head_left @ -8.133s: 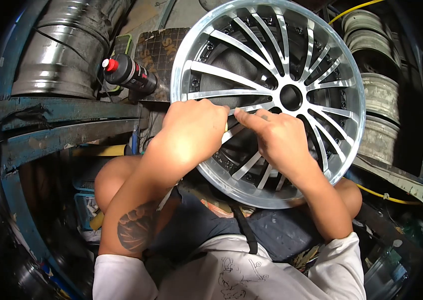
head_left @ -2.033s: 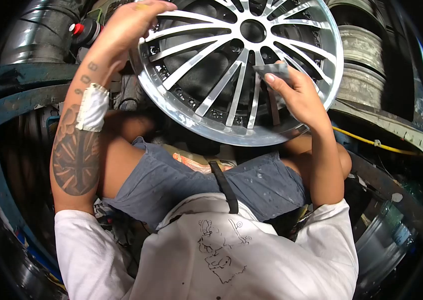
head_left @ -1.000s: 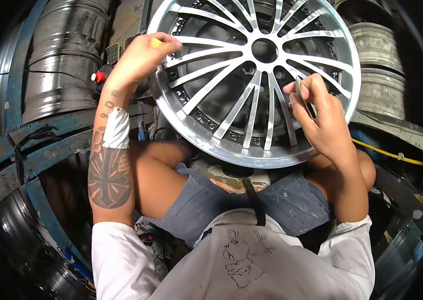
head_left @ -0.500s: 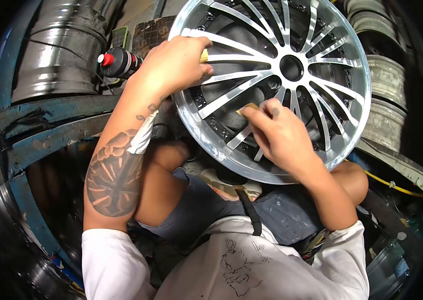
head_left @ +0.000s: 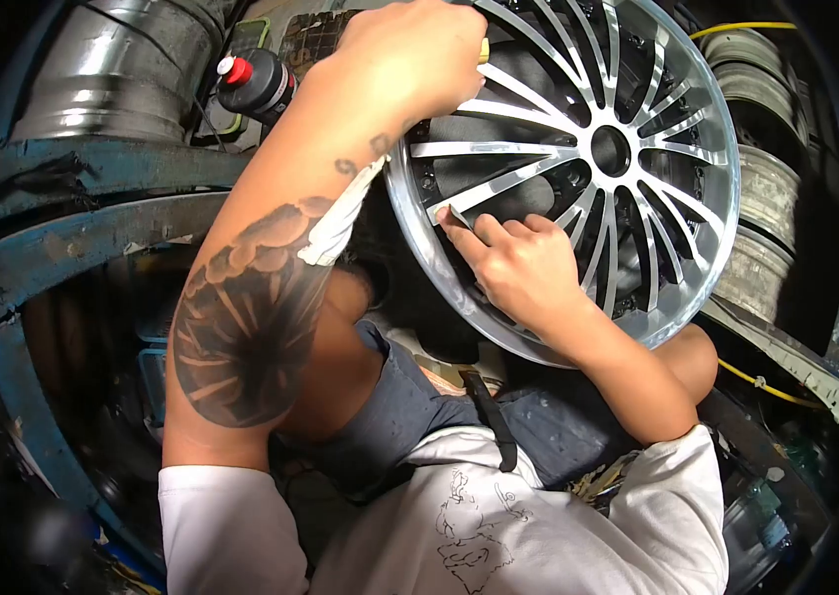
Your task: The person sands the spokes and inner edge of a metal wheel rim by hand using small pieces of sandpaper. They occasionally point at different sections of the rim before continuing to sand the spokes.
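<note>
A silver multi-spoke wheel rim (head_left: 560, 154) with dark gaps between its spokes lies tilted over my lap. My left hand (head_left: 417, 55) is at the rim's upper left, its fingers closed on a small yellow piece (head_left: 484, 55) that shows only partly. Lower down, my right hand (head_left: 526, 263) pinches a small thin piece (head_left: 449, 215) against the outer end of a spoke on the left side. Most of that piece is covered by the fingers.
A black bottle with a red cap (head_left: 256, 84) stands at the upper left, beside a large metal barrel-shaped wheel (head_left: 112, 74). Blue metal bars (head_left: 92, 233) cross the left side. Stacked rims (head_left: 756, 188) and a yellow cable (head_left: 761, 382) are at the right.
My left hand has moved up and right along the rim's upper left. My right hand has shifted slightly left, onto a spoke's outer end. The rim appears further right in view.
</note>
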Demonstrator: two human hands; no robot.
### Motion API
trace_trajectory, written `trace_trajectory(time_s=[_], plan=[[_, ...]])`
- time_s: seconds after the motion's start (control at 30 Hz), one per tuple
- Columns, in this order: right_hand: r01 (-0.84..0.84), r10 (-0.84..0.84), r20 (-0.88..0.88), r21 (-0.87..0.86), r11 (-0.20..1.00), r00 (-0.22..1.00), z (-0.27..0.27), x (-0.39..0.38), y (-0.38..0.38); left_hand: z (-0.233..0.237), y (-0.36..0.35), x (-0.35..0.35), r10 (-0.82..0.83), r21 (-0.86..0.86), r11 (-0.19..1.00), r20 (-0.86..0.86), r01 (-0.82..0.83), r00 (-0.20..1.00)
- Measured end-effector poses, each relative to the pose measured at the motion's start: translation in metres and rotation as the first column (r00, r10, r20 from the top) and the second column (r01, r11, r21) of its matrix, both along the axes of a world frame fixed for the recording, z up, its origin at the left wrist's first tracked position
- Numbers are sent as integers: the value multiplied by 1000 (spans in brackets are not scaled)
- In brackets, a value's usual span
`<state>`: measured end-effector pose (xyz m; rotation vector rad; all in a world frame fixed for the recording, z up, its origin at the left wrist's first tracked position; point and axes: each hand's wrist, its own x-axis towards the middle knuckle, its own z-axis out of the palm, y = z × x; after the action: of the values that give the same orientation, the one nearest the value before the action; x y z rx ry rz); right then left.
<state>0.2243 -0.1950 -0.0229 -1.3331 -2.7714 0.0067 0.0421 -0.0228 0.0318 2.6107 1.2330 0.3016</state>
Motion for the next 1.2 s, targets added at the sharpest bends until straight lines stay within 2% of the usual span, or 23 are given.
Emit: trace_trajectory(time_s=[0.07,0.1,0.2,0.3,0.33,0.4,0.43,0.47,0.53,0.57,0.67,0.7,0.8,0.83,0.9,0.93,0.97,1.0,1.07,1.13,1.17,1.2], plan=[[-5,5,30,-30,1000,1000,2,-7,-2,-14,5,-9,-93,146,985,2,92,996],[-10,12,38,-49,999,999,5,-8,-1,-3,3,-2,55,47,997,-16,-54,998],[-54,56,56,-42,998,997,1,-6,4,-17,13,-21,-263,299,921,11,248,965],[-3,8,65,-78,997,998,7,-11,0,-15,3,-42,-421,353,879,259,320,869],[12,-7,64,-87,996,998,8,-14,0,-16,5,-41,-386,270,898,98,349,917],[-30,30,-2,-32,999,1000,1,-9,6,-15,8,-34,-340,91,925,-231,368,912],[-4,3,-18,-73,997,1000,2,-4,4,0,4,-35,-213,-124,973,-185,193,959],[20,-24,-33,-114,993,999,5,-2,2,-1,7,-37,-177,-151,976,-128,157,976],[10,-13,-37,-73,997,999,1,-8,6,-2,1,-43,-74,-232,970,-10,70,997],[3,-4,-37,-48,999,999,0,-9,8,-2,-2,-44,45,-339,940,29,-32,999],[45,-49,-35,-106,993,998,6,-10,3,2,-2,-41,75,-355,931,-45,-86,996],[54,-59,-35,-128,990,998,7,-10,1,18,-9,-42,49,-342,939,20,-39,999],[28,-30,-17,-103,994,999,10,-6,4,9,-1,-41,-38,-292,954,99,66,994],[43,-44,-10,-124,991,999,13,-3,2,20,-5,-35,84,-339,937,-23,-86,996],[66,-66,4,-180,981,998,23,3,-9,10,-4,-34,-1,-185,983,-19,-2,1000],[35,-38,-29,-115,993,999,22,0,0,9,-4,-35,-27,-98,995,-22,25,999],[21,-24,-58,-66,998,998,21,-5,4,9,-2,-34,22,-187,982,-10,-24,1000],[27,-29,-83,-24,999,996,20,-7,5,-29,14,-45,-284,159,950,89,267,955],[28,-34,-82,-74,997,996,2,-5,3,4,5,-30,-23,-205,978,71,37,997],[97,-103,-24,-188,977,994,20,-5,-8,6,7,-26,-48,-115,992,64,55,997],[99,-108,-46,-177,979,993,24,-9,-8,7,8,-28,1,-189,982,41,6,999],[82,-94,-120,-102,991,988,25,-13,-4,-5,18,-31,-17,-270,962,58,32,998]])
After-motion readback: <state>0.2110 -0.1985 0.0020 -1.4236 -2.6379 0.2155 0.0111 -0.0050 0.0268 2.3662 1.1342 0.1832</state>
